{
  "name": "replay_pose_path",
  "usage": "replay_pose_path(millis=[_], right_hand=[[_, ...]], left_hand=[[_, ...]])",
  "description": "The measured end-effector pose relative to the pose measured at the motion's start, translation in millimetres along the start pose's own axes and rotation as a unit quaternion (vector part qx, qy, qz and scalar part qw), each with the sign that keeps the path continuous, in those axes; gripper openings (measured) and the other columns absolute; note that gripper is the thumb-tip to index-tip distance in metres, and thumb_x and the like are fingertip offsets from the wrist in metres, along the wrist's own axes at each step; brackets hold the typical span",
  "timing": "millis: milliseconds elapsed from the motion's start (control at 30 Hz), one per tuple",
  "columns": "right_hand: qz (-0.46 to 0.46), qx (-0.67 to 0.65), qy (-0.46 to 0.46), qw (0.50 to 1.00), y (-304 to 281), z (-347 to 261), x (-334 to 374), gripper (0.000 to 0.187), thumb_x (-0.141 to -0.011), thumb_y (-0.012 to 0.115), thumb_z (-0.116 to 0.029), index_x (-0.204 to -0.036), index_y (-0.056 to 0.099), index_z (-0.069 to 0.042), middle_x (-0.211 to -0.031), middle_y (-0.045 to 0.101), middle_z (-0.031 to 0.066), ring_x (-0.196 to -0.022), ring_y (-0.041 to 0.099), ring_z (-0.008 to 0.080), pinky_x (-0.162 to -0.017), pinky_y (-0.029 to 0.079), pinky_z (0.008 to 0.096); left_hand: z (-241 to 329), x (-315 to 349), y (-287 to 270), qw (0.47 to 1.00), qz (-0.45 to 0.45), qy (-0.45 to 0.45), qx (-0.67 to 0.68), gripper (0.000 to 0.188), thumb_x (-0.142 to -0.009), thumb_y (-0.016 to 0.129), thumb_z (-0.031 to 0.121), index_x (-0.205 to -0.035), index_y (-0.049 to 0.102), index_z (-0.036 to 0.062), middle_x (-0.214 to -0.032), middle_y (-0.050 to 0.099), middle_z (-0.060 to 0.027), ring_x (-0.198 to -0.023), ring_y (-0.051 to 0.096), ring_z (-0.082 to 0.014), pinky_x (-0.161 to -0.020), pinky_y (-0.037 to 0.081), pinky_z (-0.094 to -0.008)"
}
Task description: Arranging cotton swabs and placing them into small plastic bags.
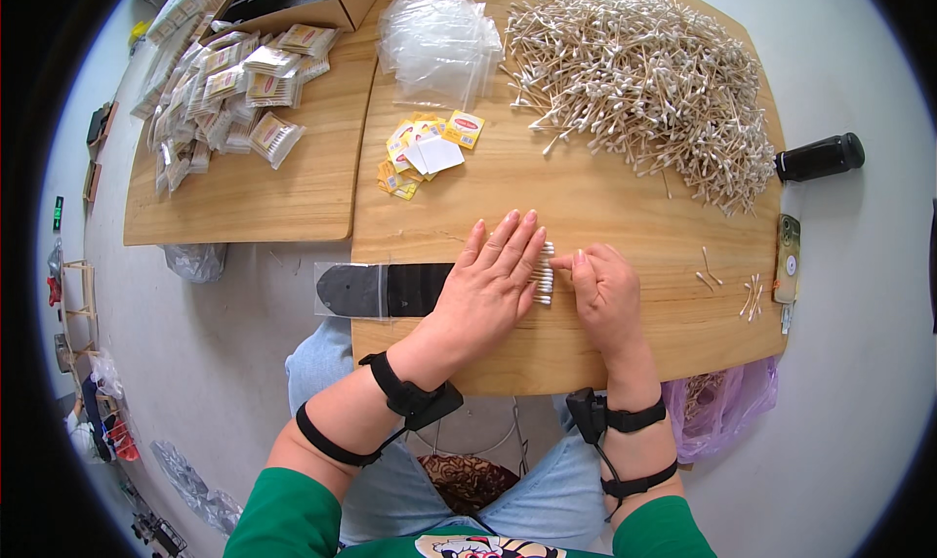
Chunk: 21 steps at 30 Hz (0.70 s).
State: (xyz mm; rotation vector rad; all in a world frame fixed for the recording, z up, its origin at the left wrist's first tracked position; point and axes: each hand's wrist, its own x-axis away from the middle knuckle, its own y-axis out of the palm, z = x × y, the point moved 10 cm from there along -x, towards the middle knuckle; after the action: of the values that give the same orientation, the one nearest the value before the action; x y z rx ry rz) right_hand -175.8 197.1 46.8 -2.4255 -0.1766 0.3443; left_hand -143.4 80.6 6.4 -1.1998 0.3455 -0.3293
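Note:
My left hand (486, 290) lies flat, fingers stretched out, over a row of cotton swabs (546, 275) on the wooden table. Only the white tips stick out past its edge; the rest is hidden under the palm. My right hand (607, 293) is curled, its index finger pointing at those tips and close to or touching them. Nothing shows inside its closed fingers. From beneath the left hand a black strip (415, 290) runs leftward, its rounded end inside a clear plastic bag (383, 306) that overhangs the table's edge.
A large heap of cotton swabs (644, 80) covers the far right. Clear bags (439, 46) and yellow-and-white cards (425, 153) lie at the far middle. Packed swab bags (234, 90) pile up at left beside a cardboard box (361, 0). A phone (787, 256) and black bottle (820, 157) border the right edge.

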Motion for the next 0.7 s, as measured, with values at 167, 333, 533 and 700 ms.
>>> replay_pose_path(millis=[167,333,533,700], right_hand=[[0.006,0.009,0.004,1.0,0.7,0.1,-1.0,0.029,-0.096,0.051,-0.016,-0.08,0.073,-0.004,-0.069,0.058,0.0123,-0.068,0.056,0.0299,-0.064,0.047,0.0399],[0.016,0.017,-0.002,1.0,-1.0,1.0,-0.7,0.029,-0.096,0.053,-0.018,-0.08,0.073,-0.004,-0.068,0.058,0.0113,-0.067,0.056,0.0291,-0.062,0.046,0.04],[-0.007,0.188,-0.104,0.977,9.8,-30.1,2.0,0.033,-0.091,0.056,-0.018,-0.118,0.066,-0.002,-0.12,0.061,0.0149,-0.116,0.054,0.0319,-0.097,0.043,0.0448],[-0.127,0.183,-0.08,0.972,30.1,-15.2,15.9,0.052,-0.09,0.056,-0.019,-0.137,0.049,0.002,-0.143,0.048,0.0154,-0.138,0.037,0.0321,-0.117,0.023,0.0491]], left_hand=[[0.4,0.2,1.1,1.0,0.0,0.001,-0.001,0.066,-0.095,0.052,0.029,-0.152,0.028,0.0047,-0.159,0.024,-0.0117,-0.149,0.019,-0.0251,-0.121,0.01,-0.0454],[0.0,-0.3,0.5,1.0,0.007,-0.002,0.004,0.066,-0.095,0.052,0.029,-0.151,0.029,0.0042,-0.159,0.025,-0.0113,-0.149,0.02,-0.0242,-0.121,0.01,-0.045],[-0.3,1.0,-0.9,1.0,0.026,0.002,-0.007,0.065,-0.094,0.053,0.028,-0.15,0.031,0.0036,-0.158,0.027,-0.0113,-0.148,0.022,-0.0238,-0.121,0.012,-0.0449],[0.3,1.2,-0.9,0.999,0.039,0.006,-0.001,0.065,-0.094,0.054,0.028,-0.15,0.032,0.0021,-0.158,0.027,-0.0127,-0.148,0.022,-0.0245,-0.121,0.014,-0.0448]])
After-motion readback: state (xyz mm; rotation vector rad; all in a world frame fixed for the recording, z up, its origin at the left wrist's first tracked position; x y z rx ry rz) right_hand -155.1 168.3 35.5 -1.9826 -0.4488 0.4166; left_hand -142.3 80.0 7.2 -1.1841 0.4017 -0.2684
